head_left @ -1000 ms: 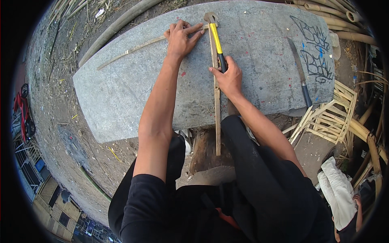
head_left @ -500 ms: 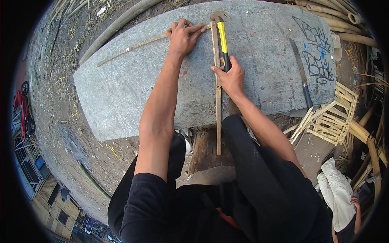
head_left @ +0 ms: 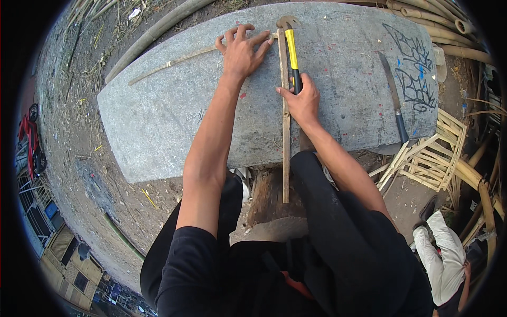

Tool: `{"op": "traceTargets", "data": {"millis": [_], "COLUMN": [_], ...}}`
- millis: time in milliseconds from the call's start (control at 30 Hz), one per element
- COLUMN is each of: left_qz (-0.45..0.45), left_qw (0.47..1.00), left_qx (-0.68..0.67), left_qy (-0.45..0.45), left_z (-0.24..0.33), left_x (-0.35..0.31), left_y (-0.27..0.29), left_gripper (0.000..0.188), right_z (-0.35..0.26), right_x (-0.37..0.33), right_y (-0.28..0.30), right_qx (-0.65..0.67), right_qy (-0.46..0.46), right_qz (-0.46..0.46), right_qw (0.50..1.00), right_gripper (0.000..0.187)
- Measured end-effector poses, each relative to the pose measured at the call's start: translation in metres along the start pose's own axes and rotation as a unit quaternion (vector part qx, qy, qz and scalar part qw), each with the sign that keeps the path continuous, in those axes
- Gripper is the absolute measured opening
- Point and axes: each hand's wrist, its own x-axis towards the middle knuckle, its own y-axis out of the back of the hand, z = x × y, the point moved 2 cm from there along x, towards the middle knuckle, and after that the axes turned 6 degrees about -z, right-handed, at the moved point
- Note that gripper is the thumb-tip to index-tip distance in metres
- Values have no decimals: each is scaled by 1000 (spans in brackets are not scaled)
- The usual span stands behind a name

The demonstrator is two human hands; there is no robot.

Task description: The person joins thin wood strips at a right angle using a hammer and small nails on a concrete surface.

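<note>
My left hand (head_left: 243,57) is open, with its fingers spread over the right end of a thin bamboo strip (head_left: 179,62) on the grey slab. My right hand (head_left: 304,104) is closed around the black grip of a claw hammer (head_left: 291,50) with a yellow and black handle. Its thumb rests against a second, longer bamboo strip (head_left: 285,142). That strip runs from beside the hammer head down past the slab's near edge, between my knees. At their far ends the two strips meet at roughly a right angle; the joint itself is too small to make out.
The grey slab (head_left: 158,132) forms the work surface. A dark-handled knife (head_left: 392,90) lies on its right side. Beside it stands a bamboo slat frame (head_left: 433,158). Bamboo poles (head_left: 422,15) are piled at the far right. Another person's pale trousers (head_left: 441,253) show at lower right.
My left hand's fingers have opened and spread off the thin strip they were pressing. My right hand and the hammer have barely moved. The other person at lower right has shifted slightly.
</note>
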Motion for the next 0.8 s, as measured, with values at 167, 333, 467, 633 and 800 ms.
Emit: {"op": "traceTargets", "data": {"millis": [167,333,467,633,800], "left_qz": [-23,-55,-79,-80,-90], "left_qw": [989,982,975,972,971], "left_qx": [-123,-121,-146,-156,-153], "left_qy": [77,136,148,155,163], "left_z": [22,32,33,33,36], "left_x": [-20,-26,-23,-26,-24], "left_y": [-10,-12,-10,-7,-5], "left_gripper": [56,56,58,61,65], "right_z": [0,-7,-6,-1,8], "right_x": [0,0,4,-3,-17], "right_y": [-1,5,22,55,61], "right_qx": [-9,47,28,-3,-69], "right_qy": [21,-4,-13,33,71], "right_qz": [18,-17,-26,-50,-66], "right_qw": [1000,999,999,998,993], "right_gripper": [43,44,36,30,29]}}
